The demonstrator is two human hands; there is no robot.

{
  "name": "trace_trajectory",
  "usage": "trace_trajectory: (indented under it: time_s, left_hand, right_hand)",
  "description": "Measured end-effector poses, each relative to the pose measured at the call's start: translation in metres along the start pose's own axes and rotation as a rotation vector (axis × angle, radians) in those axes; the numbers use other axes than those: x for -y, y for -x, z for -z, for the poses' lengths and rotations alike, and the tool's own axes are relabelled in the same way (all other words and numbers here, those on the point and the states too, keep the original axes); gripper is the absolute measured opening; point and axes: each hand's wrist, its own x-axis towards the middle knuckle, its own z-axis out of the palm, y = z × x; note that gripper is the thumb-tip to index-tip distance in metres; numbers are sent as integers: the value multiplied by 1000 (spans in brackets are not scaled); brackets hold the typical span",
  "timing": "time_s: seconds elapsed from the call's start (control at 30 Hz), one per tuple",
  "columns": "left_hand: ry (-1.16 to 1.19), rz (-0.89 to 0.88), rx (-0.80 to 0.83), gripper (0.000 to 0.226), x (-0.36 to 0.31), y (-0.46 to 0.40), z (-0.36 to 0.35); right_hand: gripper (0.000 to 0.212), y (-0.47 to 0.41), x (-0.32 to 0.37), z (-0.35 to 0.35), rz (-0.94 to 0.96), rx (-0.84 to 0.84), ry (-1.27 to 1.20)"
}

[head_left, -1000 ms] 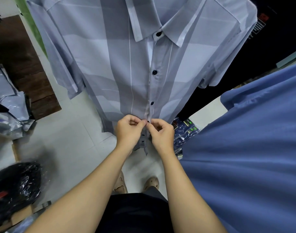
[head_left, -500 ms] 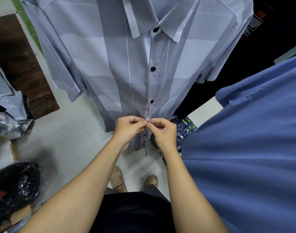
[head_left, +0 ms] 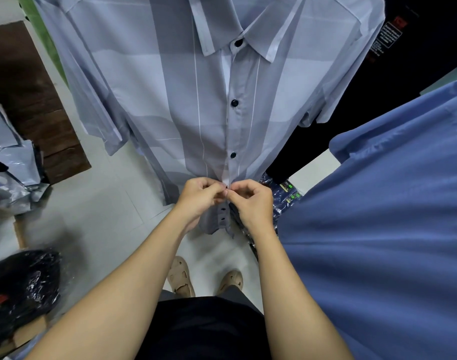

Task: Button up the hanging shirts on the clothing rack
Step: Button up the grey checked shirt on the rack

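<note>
A pale grey-blue striped short-sleeved shirt hangs in front of me, its front placket running down the middle. Three dark buttons are closed: one at the collar, one below it and a third. My left hand and my right hand meet just under the third button, each pinching one edge of the placket. Their fingertips touch and hide the button between them. Below my hands the placket shows two open buttonholes.
A blue shirt hangs close on my right. A black garment with a tag hangs behind it. Packaged clothes lie on the floor under the shirts. A black plastic bag and grey bags sit at the left.
Both hands stay pinched together at the same spot on the placket. The view has shifted slightly, so the shirt sits a little lower and to the left.
</note>
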Motion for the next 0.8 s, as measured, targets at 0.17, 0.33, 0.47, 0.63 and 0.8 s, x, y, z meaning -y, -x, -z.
trace_trajectory:
  time_s: [0.17, 0.33, 0.47, 0.63, 0.8]
  left_hand:
    - [-60, -70, -43, 11, 8, -3, -6]
    - [-52, -119, -83, 10, 7, -6, -5]
    - [-97, -142, -53, 11, 6, -4, -8]
    - [-98, -156, -135, 13, 9, -7, -6]
    - [-100, -178, -87, 16, 7, -4, -3]
  right_hand:
    - [20, -2, -1, 1, -19, 11, -46]
    - [15, -5, -5, 4, -5, 9, -33]
    - [16, -4, -8, -3, -44, -31, -76]
    - [19, -2, -7, -6, -59, -15, -111]
    - [16, -5, -4, 2, -81, 80, -196]
